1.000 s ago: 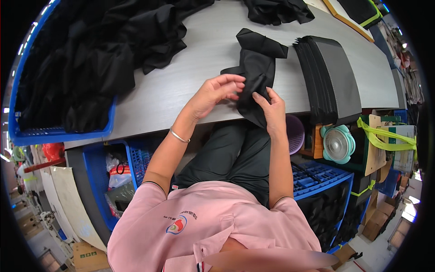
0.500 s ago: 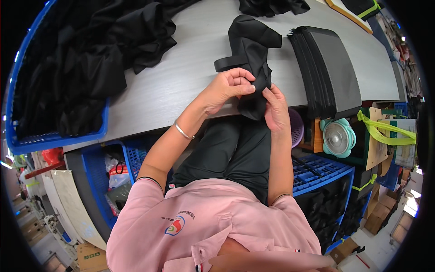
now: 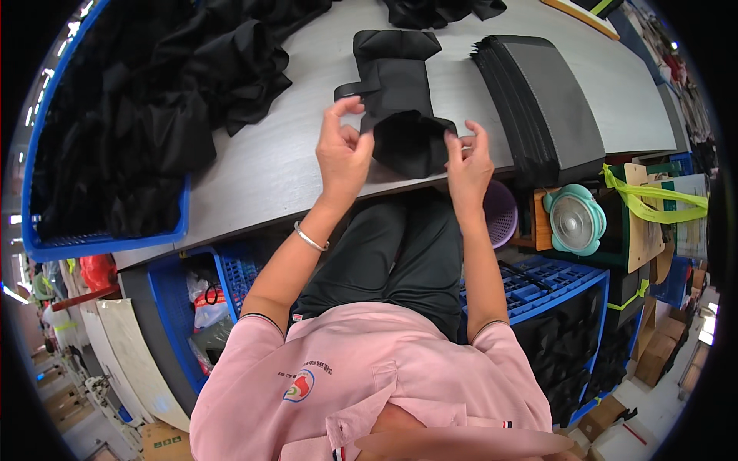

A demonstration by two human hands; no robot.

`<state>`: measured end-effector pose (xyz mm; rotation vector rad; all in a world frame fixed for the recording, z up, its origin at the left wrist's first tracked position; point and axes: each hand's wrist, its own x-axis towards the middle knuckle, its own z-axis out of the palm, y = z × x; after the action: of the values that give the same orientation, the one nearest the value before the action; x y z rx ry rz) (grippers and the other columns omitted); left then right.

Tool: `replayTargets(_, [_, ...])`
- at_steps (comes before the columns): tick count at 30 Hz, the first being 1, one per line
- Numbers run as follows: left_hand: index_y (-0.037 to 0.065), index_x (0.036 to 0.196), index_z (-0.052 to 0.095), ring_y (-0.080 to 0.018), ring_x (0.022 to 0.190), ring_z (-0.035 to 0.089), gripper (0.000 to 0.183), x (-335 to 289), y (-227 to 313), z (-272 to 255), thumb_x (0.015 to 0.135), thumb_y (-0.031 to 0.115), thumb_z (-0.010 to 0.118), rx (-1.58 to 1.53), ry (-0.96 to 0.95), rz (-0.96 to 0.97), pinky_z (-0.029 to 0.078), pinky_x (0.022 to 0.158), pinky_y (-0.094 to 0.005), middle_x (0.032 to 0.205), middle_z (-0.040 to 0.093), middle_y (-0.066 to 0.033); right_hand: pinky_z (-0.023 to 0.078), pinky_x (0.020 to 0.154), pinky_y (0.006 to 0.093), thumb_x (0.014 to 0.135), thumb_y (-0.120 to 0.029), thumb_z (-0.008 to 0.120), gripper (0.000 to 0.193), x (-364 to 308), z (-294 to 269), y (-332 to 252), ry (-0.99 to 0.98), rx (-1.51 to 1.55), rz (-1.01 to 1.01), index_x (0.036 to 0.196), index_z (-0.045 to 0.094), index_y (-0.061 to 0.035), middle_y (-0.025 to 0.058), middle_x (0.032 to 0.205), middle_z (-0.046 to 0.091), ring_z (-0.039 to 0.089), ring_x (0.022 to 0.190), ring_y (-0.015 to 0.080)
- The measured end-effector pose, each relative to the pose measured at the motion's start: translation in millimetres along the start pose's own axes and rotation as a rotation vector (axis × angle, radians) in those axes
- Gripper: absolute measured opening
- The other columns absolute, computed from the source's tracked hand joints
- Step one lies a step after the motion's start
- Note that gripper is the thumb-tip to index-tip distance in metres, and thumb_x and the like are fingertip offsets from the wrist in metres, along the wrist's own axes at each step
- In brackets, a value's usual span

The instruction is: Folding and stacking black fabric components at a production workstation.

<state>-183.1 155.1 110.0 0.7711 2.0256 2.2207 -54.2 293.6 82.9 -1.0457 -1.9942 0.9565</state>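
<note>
A black fabric pouch lies on the grey table near its front edge, with a flared flap at its far end and a strap loop out to the left. Its near end gapes open toward me, and the inside is dark. My left hand pinches the left side of this opening between thumb and bent fingers, the index finger raised by the loop. At the opposite rim, my right hand grips the fabric with the thumb and curled fingers. The fingertips are partly hidden and slightly blurred.
A blue crate heaped with black fabric stands at the left. Right of the pouch leans a stack of flat black folded pieces. Beyond the front edge are a purple basket, a teal fan and a blue crate.
The bunched pouch is now spread flatter and its near end pulled wide. My hands have moved apart, the left one to the left. The pouch has shifted left.
</note>
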Motion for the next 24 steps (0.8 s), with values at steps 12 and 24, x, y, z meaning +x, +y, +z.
replayTargets(12, [0.005, 0.127, 0.059, -0.0033, 0.059, 0.044, 0.053, 22, 3, -18, 0.076, -0.007, 0.067, 0.382, -0.220, 0.155, 0.041, 0.056, -0.0199, 0.115, 0.064, -0.0039, 0.051, 0.072, 0.0351, 0.080, -0.015, 0.079, 0.052, 8, -45, -19, 0.151, -0.244, -0.467, 0.127, 0.058, -0.0070, 0.0106, 0.114, 0.056, 0.061, 0.079, 0.0218])
replayTargets(24, [0.002, 0.120, 0.064, -0.0017, 0.074, 0.056, 0.031, -47, 24, -25, 0.090, 0.006, 0.071, -0.234, -0.246, -0.215, 0.046, 0.065, -0.0182, 0.105, 0.066, -0.0004, 0.050, 0.085, 0.0343, 0.087, -0.046, 0.071, 0.043, 108, -170, 4, -0.026, -0.413, -0.192, 0.112, 0.076, -0.0121, 0.0073, 0.109, 0.067, 0.064, 0.095, 0.0277])
